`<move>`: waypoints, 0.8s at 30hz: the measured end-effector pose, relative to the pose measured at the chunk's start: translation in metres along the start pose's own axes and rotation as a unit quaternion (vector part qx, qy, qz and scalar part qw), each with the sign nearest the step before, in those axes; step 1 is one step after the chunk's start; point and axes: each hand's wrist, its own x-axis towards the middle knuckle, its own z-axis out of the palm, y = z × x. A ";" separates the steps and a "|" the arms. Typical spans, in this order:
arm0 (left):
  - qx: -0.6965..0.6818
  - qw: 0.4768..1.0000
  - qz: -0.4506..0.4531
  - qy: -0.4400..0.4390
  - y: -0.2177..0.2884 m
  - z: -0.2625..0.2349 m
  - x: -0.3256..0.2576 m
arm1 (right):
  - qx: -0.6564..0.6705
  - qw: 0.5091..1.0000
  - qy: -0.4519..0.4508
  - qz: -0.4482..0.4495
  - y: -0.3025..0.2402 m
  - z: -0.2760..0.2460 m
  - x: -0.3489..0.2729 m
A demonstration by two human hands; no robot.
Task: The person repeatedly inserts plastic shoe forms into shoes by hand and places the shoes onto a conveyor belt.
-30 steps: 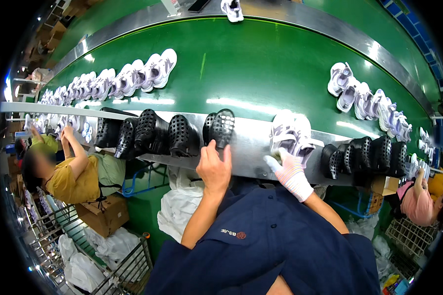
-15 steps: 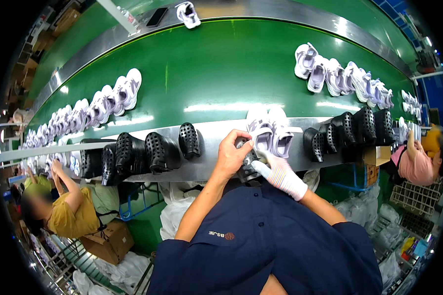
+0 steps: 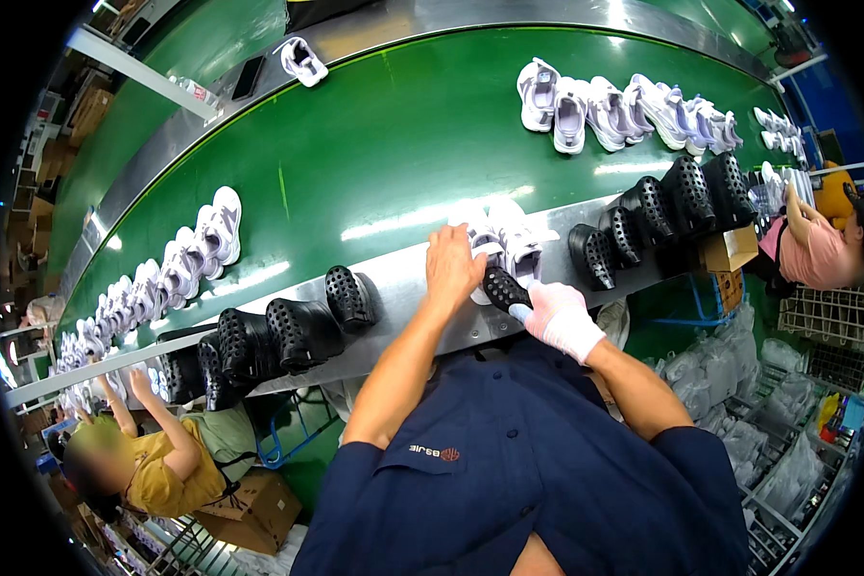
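Note:
Two white sneakers with pale lilac linings stand side by side in front of me at the metal edge. My bare left hand (image 3: 454, 264) is over the left sneaker (image 3: 486, 242), its fingers curled on the upper and strap. My right hand (image 3: 559, 319), in a white glove with bluish fingertips, grips a black perforated shoe insert (image 3: 504, 289). The insert is tilted, with its upper end at the left sneaker's opening. Beside them, the right sneaker (image 3: 523, 252) is touched by neither hand. My left fingertips are partly hidden.
Black perforated inserts stand in rows left (image 3: 298, 331) and right (image 3: 648, 211) along the metal ledge (image 3: 394, 312). White sneakers line the green belt left (image 3: 187, 264) and right (image 3: 605, 113). One shoe (image 3: 303, 61) and a phone (image 3: 249, 77) lie on the far rail. Co-workers sit at both sides.
My view has turned a little. My left hand has moved forward onto the left sneaker. The black insert, now in my right hand, has come up from the ledge edge to that sneaker's opening.

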 end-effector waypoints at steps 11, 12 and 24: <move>-0.161 0.947 -0.129 -0.245 -0.039 -0.015 0.034 | -0.053 0.975 0.180 -0.117 -0.035 0.071 0.080; -0.190 0.935 -0.156 -0.254 -0.050 -0.016 0.036 | -0.056 0.975 0.177 -0.120 -0.040 0.067 0.078; -0.220 0.915 -0.187 -0.281 -0.051 -0.021 0.046 | -0.050 0.988 0.098 -0.109 -0.046 0.077 0.078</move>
